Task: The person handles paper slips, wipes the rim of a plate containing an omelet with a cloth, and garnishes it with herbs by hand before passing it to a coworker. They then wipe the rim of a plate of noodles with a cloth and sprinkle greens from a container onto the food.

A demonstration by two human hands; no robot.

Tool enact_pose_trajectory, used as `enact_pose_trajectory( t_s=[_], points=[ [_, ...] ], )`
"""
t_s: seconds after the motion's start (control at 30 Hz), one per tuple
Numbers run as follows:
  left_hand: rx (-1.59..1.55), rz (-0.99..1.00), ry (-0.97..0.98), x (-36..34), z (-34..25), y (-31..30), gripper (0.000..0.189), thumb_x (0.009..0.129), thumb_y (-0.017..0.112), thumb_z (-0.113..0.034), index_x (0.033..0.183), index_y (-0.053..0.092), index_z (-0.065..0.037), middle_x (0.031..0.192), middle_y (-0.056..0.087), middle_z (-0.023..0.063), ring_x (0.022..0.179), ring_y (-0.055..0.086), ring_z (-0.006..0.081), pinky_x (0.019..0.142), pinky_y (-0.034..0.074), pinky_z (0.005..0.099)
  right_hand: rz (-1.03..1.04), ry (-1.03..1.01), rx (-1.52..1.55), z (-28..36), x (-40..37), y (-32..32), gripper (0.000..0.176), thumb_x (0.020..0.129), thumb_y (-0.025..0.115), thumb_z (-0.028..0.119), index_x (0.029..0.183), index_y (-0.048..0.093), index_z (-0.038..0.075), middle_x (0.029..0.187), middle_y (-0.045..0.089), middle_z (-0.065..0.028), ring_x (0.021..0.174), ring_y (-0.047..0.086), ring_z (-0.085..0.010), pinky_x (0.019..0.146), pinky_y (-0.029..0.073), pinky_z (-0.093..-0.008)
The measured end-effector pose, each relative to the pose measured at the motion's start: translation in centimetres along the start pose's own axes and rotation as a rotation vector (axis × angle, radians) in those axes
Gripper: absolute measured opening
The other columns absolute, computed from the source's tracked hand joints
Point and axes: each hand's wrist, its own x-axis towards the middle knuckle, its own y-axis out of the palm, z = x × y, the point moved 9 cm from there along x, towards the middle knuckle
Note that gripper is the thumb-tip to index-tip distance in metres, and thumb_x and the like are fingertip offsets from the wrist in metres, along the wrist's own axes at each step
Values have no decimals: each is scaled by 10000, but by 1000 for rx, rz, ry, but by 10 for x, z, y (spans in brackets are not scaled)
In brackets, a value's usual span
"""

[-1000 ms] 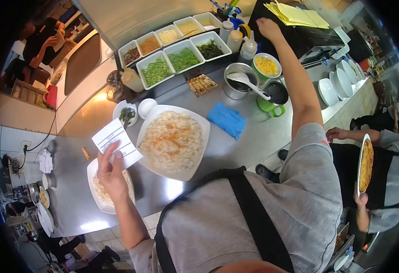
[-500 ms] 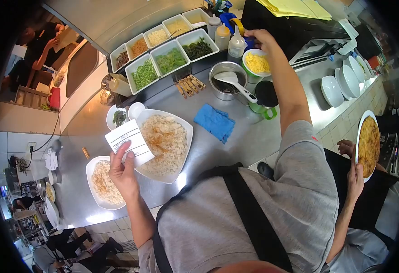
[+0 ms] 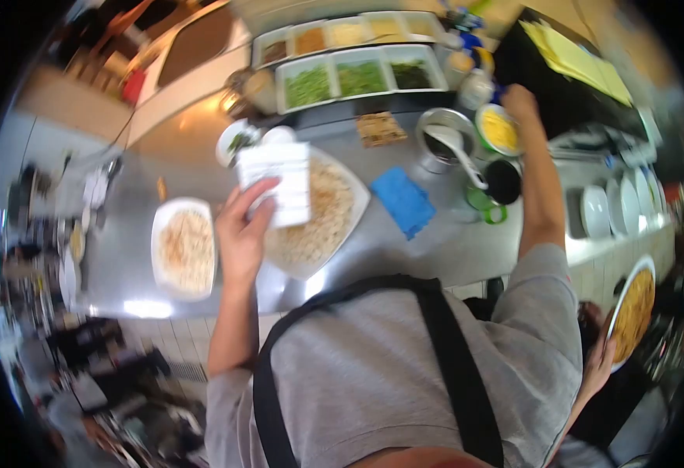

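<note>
The left hand (image 3: pixel 244 226) has its fingers closed on a white paper slip (image 3: pixel 291 187), pinched by its lower left part and raised over the left side of the large rice plate (image 3: pixel 359 201), partly hiding it. The right hand (image 3: pixel 521 103) is reached out to the far right, just beside the bowl of yellow food (image 3: pixel 500 129) and the squeeze bottles (image 3: pixel 476 90); it is blurred, and whether its fingers are wide, narrow or holding something I cannot tell. On the metal bench (image 3: pixel 116 269), a smaller rice plate (image 3: pixel 184 253) lies to the left of the large one, and a small bowl with dark green leaves (image 3: pixel 236 144) is at the far side. A blue cloth (image 3: pixel 402 203) lies to the right of the large plate. Beyond it are a metal pot (image 3: pixel 429 160) with a white ladle (image 3: pixel 468 165) resting in it and, to its right, a green cup (image 3: pixel 479 200). Two rows of food tubs (image 3: pixel 361 78) stand along the far edge. At the near right, a co-worker's hand (image 3: pixel 599 357) holds a plate of browned food (image 3: pixel 635 313), tilted in view.
</note>
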Motion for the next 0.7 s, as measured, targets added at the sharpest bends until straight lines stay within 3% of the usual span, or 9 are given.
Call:
enact_pose_trajectory(
  t_s=[0.07, 0.1, 0.17, 0.23, 0.3, 0.37, 0.47, 0.63, 0.7],
  points=[
    [24, 29, 7, 4, -6, 0, 250, 822, 565, 14, 1046, 663, -41, 1006, 582, 73, 927, 566, 151, 802, 432, 228, -45, -37, -147, 19, -10, -40, 261, 808, 546, 204, 961, 660, 27, 1018, 634, -223, 981, 606, -387, 847, 482, -458],
    [26, 58, 21, 5, -10, 0, 254, 822, 563, 17, 1045, 666, -48, 995, 588, 74, 920, 571, 150, 798, 438, 232, -118, -120, -202, 46, -33, -76, 252, 835, 540, 241, 939, 667, 49, 1009, 640, -211, 955, 609, -397, 806, 486, -477],
    [-2, 71, 44, 10, -12, -2, 253, 828, 551, 20, 1046, 664, -43, 1003, 591, 75, 931, 572, 151, 803, 440, 238, -161, -316, -124, 104, -66, -131, 237, 852, 548, 222, 997, 664, 74, 982, 656, -186, 860, 645, -348, 733, 506, -436],
    [-39, 123, 96, 15, -13, 2, 253, 834, 540, 24, 1047, 662, -39, 1012, 595, 76, 942, 573, 152, 808, 441, 243, -97, -486, 268, 176, -129, -173, 248, 851, 545, 147, 1067, 654, 95, 874, 665, -146, 737, 646, -257, 667, 505, -364],
    [-132, 179, 229, 21, -20, 5, 258, 834, 519, 39, 1037, 661, -32, 1050, 599, 82, 963, 577, 159, 818, 445, 252, 177, -901, 458, 251, -186, -172, 343, 847, 540, 111, 1185, 595, 111, 766, 639, -113, 665, 616, -192, 633, 488, -314],
    [-106, 207, 260, 24, -27, -1, 268, 825, 511, 49, 1032, 662, -31, 1073, 599, 86, 967, 579, 167, 822, 446, 255, 324, -1156, 486, 317, -251, -177, 396, 828, 561, 36, 1214, 575, 125, 679, 563, -40, 608, 529, -122, 589, 440, -251],
    [-84, 243, 299, 28, -31, -12, 291, 806, 500, 66, 1026, 665, -31, 1101, 601, 97, 972, 582, 179, 827, 448, 262, 389, -1236, 400, 378, -291, -179, 438, 812, 589, 73, 1245, 538, 117, 646, 548, -50, 616, 545, -150, 583, 438, -288],
    [26, 232, 428, 40, -27, -50, 316, 789, 493, 76, 1030, 665, -35, 1113, 599, 125, 968, 588, 191, 826, 453, 270, 357, -1374, 90, 449, -302, -164, 180, 802, 626, 172, 936, 607, 53, 691, 602, -117, 666, 575, -289, 614, 436, -390],
    [-60, 241, 392, 52, -24, -69, 313, 789, 503, 68, 1036, 664, -37, 1090, 602, 144, 958, 591, 196, 818, 458, 274, 336, -1396, 152, 475, -296, -172, 156, 805, 624, 176, 844, 593, 29, 696, 607, -121, 669, 572, -305, 626, 435, -394]
  ],
)
